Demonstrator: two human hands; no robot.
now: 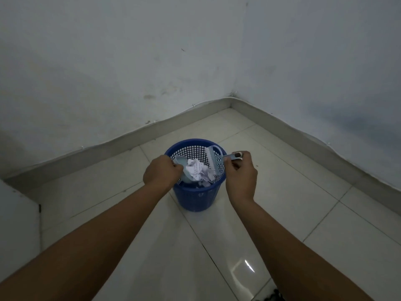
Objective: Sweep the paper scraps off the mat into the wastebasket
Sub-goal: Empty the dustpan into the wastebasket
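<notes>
A blue mesh wastebasket (196,197) stands on the tiled floor near the room's corner. My left hand (161,171) grips a small pale blue dustpan (183,170), tilted down inside the basket's mouth. White crumpled paper scraps (198,170) lie on the pan and in the basket. My right hand (239,175) holds the handle of a pale blue hand brush (213,159), whose white bristles hang over the basket beside the scraps. The mat is out of view.
Two white walls meet at a corner (231,101) just behind the basket, with a grey skirting along the floor. A white panel (18,216) stands at the left edge. Glossy floor tiles (325,235) spread around the basket.
</notes>
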